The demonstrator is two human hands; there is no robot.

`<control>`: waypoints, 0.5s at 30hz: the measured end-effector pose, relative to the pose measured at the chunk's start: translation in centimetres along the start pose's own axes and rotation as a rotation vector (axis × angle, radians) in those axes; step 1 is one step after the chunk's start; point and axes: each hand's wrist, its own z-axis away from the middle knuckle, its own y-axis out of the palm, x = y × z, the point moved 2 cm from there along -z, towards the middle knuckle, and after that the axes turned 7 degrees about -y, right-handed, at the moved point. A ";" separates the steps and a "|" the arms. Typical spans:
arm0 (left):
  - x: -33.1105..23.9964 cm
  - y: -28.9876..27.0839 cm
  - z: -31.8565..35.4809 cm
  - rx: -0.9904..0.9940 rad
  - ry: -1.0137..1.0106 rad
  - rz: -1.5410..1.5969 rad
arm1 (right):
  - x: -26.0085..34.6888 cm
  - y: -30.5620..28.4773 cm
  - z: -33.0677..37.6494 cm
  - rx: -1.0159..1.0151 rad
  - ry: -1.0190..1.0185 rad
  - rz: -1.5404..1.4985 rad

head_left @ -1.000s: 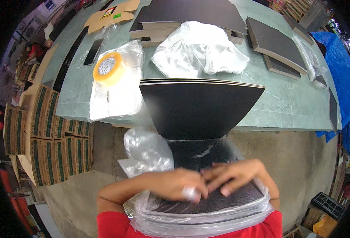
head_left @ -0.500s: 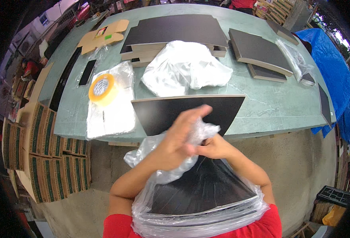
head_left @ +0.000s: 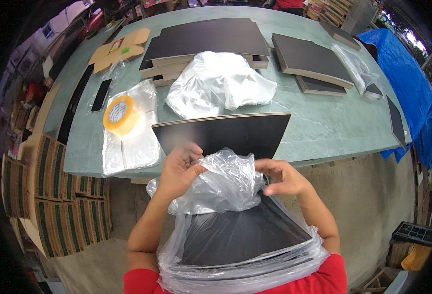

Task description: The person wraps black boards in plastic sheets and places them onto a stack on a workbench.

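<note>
A clear plastic bag is wrapped around a stack of black panels close against my body, its loose mouth bunched at the far end. My left hand grips the left side of that loose plastic with thumb and curled fingers. My right hand is at the plastic's right side, thumb and fingers apart, the fingertips by its edge. Just beyond the hands, a black panel with a pale edge leans at the table's near side. Behind it lies a crumpled heap of white plastic.
The green table holds stacked black panels, more panels at right, a yellow tape roll on flat plastic bags, a black phone-like slab and cut cardboard. Cartons stand lower left; a blue tarp hangs right.
My hands have moved apart from the gathered, twisted plastic, left hand leftward and right hand rightward. The bag's mouth has spread out between them. The view has shifted slightly.
</note>
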 end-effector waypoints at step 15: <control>-0.1 3.7 1.0 0.111 0.033 -0.308 | -1.4 0.0 -0.4 -0.428 0.230 -0.122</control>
